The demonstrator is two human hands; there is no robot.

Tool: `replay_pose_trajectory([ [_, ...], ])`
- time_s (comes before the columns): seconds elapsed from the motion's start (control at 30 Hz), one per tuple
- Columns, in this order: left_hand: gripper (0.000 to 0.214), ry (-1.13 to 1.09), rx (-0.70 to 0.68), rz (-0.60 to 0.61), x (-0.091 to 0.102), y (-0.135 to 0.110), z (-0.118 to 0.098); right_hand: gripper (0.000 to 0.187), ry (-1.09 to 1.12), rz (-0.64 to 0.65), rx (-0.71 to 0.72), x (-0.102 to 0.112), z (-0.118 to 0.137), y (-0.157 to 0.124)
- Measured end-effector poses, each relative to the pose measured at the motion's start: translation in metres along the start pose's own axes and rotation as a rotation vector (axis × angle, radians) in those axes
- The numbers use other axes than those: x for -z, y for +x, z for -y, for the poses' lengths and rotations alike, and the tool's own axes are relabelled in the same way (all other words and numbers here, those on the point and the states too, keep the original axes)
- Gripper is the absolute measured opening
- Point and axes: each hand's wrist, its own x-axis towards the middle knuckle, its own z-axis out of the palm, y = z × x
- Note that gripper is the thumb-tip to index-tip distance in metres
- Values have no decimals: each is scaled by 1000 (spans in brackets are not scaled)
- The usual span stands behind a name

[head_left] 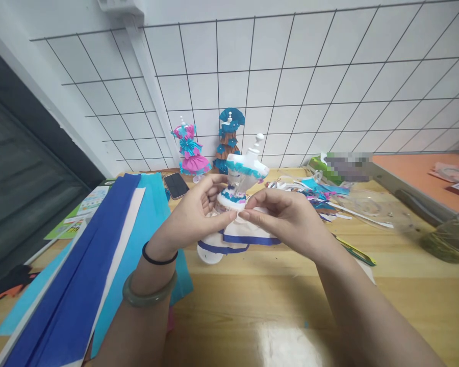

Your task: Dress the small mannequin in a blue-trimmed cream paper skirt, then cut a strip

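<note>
On my feed, the small white mannequin [248, 171] sits mid-frame, its long axis tilted, neck pointing up and rightward. The left hand [199, 210] curls around its waist; the right hand [285, 218] pinches the cream skirt [254, 232] near its top. I can't see the left fingertips fully; the skirt partly covers the white base [210, 255] above the bench [252, 295].

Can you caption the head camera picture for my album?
Left hand and right hand touch a tilted mannequin in a blue-edged skirt; pink dress and brown dress behind.
</note>
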Motion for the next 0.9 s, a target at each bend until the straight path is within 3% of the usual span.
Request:
replay_pose_trajectory([
  [0.33,49,-33,0,33,-1,-1,2,20,-2,-10,-15,2,1,-2],
  [0.57,50,1,2,-9,-6,2,3,21,16,-29,-59,4,-2,0],
  [0.9,48,-64,-41,45,-5,4,5,39,188,-27,-20,-1,-5,7],
])
